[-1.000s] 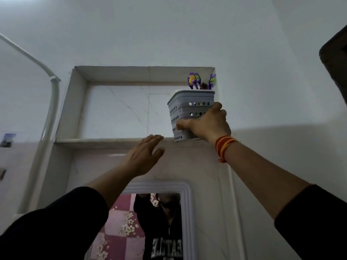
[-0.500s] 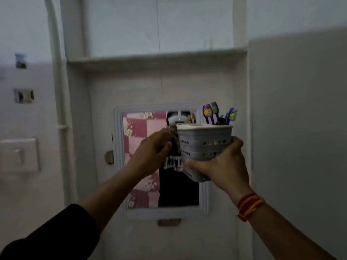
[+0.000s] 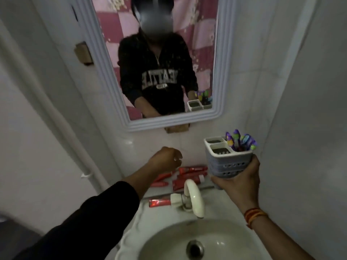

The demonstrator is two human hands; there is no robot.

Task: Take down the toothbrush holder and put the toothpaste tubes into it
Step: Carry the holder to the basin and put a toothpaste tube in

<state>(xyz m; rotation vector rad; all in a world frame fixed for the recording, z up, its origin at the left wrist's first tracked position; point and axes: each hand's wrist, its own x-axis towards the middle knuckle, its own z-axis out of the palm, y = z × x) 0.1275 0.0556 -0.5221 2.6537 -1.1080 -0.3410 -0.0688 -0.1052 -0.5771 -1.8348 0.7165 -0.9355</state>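
a white-framed mirror [image 3: 170, 61] fills the wall above a pale sink [image 3: 189, 239], reflecting a person in a dark sweatshirt against pink checked cloth. a curved white tap [image 3: 193, 198] rises from the back of the basin.

at right, the right hand [image 3: 237, 178] wraps around the lower half of the grey toothbrush holder [image 3: 228, 160] and carries it upright in the air, just above the right end of the ledge, not set down. the holder is divided into compartments: the two nearest the mirror look empty, while the one at the right holds several purple and blue toothbrushes [image 3: 240, 140].

at centre, the left hand [image 3: 166, 159] hovers over the ledge with fingers curled loosely inward and holds nothing, apart from the tubes below it.

the red toothpaste tubes [image 3: 187, 175] lie scattered flat on the ledge behind the tap, most in a loose cluster between the two hands; one more lies nearer the basin, just left of the tap's handle. how many there are is hard to say in this dim light, perhaps six.

the take-down step appears done; the loading step is about to start. the next move likely calls for the left hand to drop onto the closest tube, pinch it along its body, and stand it end-first in an empty compartment while the right hand keeps the holder level, or rests it on the ledge first.
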